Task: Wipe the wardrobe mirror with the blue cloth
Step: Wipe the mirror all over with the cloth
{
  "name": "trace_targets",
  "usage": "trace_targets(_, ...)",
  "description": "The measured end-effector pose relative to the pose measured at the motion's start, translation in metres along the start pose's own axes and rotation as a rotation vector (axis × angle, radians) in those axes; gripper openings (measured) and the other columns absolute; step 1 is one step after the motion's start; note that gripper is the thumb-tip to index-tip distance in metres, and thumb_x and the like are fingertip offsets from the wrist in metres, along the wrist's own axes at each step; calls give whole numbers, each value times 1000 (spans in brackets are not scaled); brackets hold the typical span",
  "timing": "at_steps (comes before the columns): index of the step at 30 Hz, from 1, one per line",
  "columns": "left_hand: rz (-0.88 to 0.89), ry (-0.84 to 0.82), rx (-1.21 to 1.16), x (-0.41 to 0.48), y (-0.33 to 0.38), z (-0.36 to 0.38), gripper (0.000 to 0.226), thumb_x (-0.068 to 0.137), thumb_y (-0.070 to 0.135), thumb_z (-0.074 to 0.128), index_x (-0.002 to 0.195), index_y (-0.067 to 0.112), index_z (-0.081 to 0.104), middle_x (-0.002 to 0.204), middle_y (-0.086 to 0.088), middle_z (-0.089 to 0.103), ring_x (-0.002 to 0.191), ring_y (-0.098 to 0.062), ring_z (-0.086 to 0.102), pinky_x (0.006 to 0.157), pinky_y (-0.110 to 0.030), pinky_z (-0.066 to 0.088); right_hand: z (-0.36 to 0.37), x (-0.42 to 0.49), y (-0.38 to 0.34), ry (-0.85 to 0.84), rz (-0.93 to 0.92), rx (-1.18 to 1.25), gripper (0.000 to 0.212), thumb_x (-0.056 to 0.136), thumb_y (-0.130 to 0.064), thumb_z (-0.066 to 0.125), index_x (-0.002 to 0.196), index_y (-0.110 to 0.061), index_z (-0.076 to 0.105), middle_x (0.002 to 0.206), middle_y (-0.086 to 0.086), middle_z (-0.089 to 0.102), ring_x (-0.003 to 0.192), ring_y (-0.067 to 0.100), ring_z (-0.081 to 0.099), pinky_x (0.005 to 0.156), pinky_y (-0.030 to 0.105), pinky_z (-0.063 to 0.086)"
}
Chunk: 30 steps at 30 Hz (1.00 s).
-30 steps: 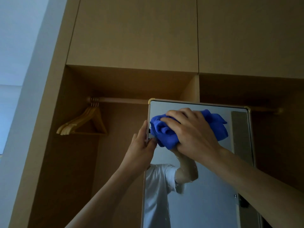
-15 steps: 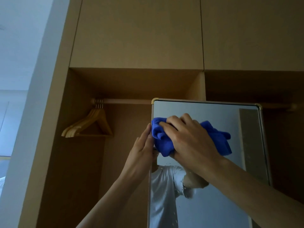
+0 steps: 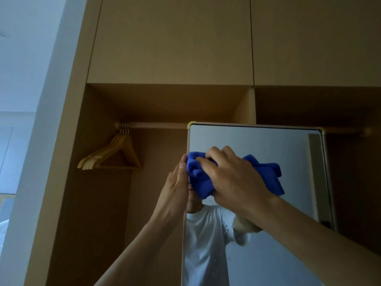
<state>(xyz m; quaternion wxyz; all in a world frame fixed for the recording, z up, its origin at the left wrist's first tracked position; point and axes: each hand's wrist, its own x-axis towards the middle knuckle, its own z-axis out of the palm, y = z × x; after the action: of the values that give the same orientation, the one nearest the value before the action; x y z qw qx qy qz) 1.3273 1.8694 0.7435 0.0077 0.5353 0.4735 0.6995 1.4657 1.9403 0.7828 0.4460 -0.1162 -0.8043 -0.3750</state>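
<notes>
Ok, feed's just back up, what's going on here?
A person is wiping the wardrobe mirror. The right hand grips the bunched blue cloth and presses it to the glass near the upper left corner. The left hand lies with straight fingers along the mirror's left edge, apparently steadying it. Small specks show on the glass below the cloth. Wooden hangers hang on the rail to the left.
</notes>
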Motion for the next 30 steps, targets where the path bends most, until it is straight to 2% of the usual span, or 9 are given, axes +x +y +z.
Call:
trace_targets(3, -5, 18, 41, -1, 2, 3, 41, 96, 70, 25, 121, 58, 54, 125, 13, 66, 120, -7, 61, 108, -37, 47, -1, 6, 11, 17, -12, -63, 54, 65, -26, 84, 115, -16, 65, 102, 4, 60, 85, 21, 56, 61, 24, 36)
trace_targets(7, -19, 60, 83, 1, -9, 9, 64, 88, 87, 26, 147, 63, 35, 144, -1, 56, 137, -30, 52, 114, -61, 41, -19, 39, 47, 155, 135, -100, 44, 82, -20, 69, 124, -17, 56, 119, 4, 50, 104, 22, 48, 66, 27, 34)
trace_targets(10, -52, 106, 37, 0, -9, 15, 64, 81, 90, 36, 142, 72, 30, 151, 7, 50, 143, -25, 47, 119, -59, 35, -18, 33, 49, 118, 127, -34, 46, 84, -19, 66, 128, -18, 53, 124, 3, 48, 111, 22, 45, 68, 28, 35)
trace_targets(13, -14, 133, 71, 0, -5, 22, 64, 99, 68, 37, 158, 46, 27, 158, 19, 34, 149, -6, 29, 125, -40, 20, -6, 1, 30, 15, 29, -5, 51, 73, -20, 78, 121, -16, 60, 114, 5, 56, 98, 23, 53, 64, 27, 42)
trace_targets(16, 3, 178, 154, 0, -8, 27, 56, 107, 54, 34, 161, 38, 26, 162, 9, 36, 146, -9, 33, 120, -36, 27, 6, -11, 33, 16, -17, -23, 54, 59, -18, 87, 109, -12, 68, 97, 8, 63, 80, 25, 58, 56, 30, 48)
trace_targets(19, 53, 226, 231, -4, -5, 32, 54, 107, 51, 35, 160, 39, 27, 146, 13, 44, 133, -3, 37, 108, -31, 29, -5, 7, 53, 87, 29, -96, 49, 71, -22, 81, 116, -15, 63, 107, 5, 58, 91, 23, 54, 65, 31, 47)
trace_targets(24, 12, 224, 266, -6, -3, 37, 78, 87, 74, 31, 159, 46, 23, 146, 15, 41, 141, -13, 35, 118, -48, 34, -19, 18, 82, 135, 113, -68, 46, 78, -20, 69, 123, -17, 57, 118, 4, 52, 106, 25, 48, 68, 30, 37)
trace_targets(27, -56, 238, 248, -4, -1, 41, 87, 82, 75, 32, 161, 42, 20, 137, 13, 38, 130, -11, 37, 114, -50, 38, -1, -10, 66, 56, 39, -49, 42, 72, -20, 76, 113, -16, 63, 107, 4, 58, 95, 24, 54, 60, 29, 41)
trace_targets(30, -68, 257, 270, -4, 2, 46, 77, 93, 70, 37, 161, 37, 23, 137, 9, 41, 124, -14, 44, 106, -45, 42, 15, -33, 64, 25, -60, -46, 42, 62, -15, 78, 103, -13, 67, 94, 7, 61, 80, 24, 56, 56, 33, 46)
